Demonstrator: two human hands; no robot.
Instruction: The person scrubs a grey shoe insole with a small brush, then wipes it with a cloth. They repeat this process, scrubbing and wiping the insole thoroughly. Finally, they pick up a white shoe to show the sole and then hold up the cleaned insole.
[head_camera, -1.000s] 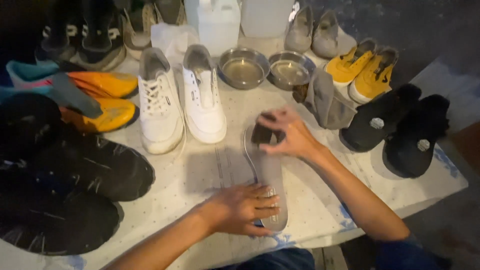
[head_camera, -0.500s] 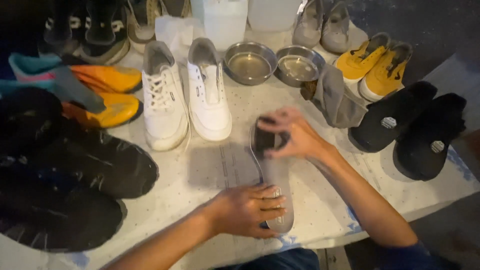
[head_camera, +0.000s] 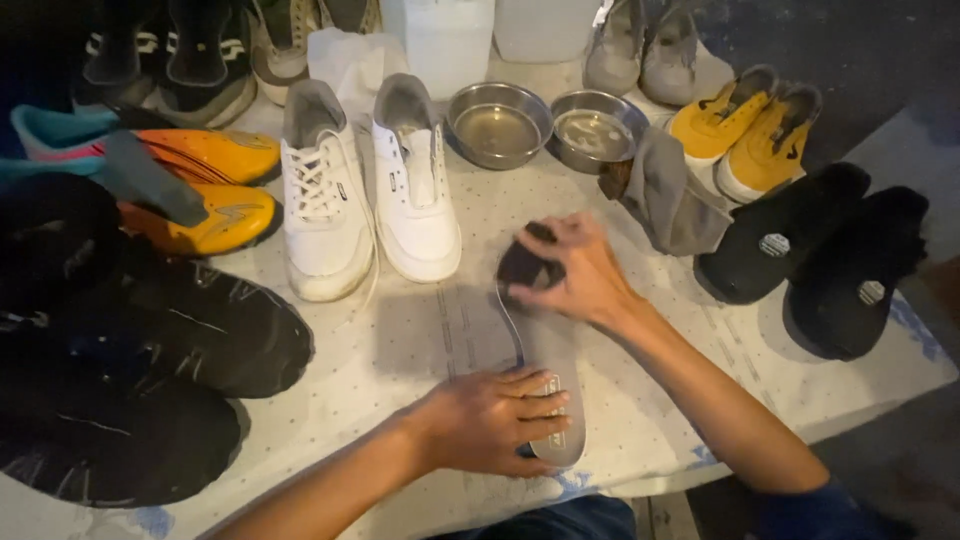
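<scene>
A grey shoe insole (head_camera: 548, 345) lies flat on the table's pale dotted cover (head_camera: 400, 350), running from the middle toward the near edge. My left hand (head_camera: 495, 420) presses down on its near heel end. My right hand (head_camera: 578, 268) grips a dark cloth or sponge (head_camera: 525, 265) and holds it against the insole's far toe end. Just beyond stand a pair of white lace-up sneakers (head_camera: 365, 190).
Two steel bowls (head_camera: 545, 125) sit behind the insole beside a crumpled grey cloth (head_camera: 672, 195). Black slip-on shoes (head_camera: 820, 255) and yellow shoes (head_camera: 745, 125) fill the right; orange cleats (head_camera: 190, 185) and black shoes (head_camera: 130, 370) fill the left. White jugs (head_camera: 450, 40) stand at the back.
My right hand with the dark cloth has shifted slightly along the toe end of the insole. My left hand stays pressed on the heel end.
</scene>
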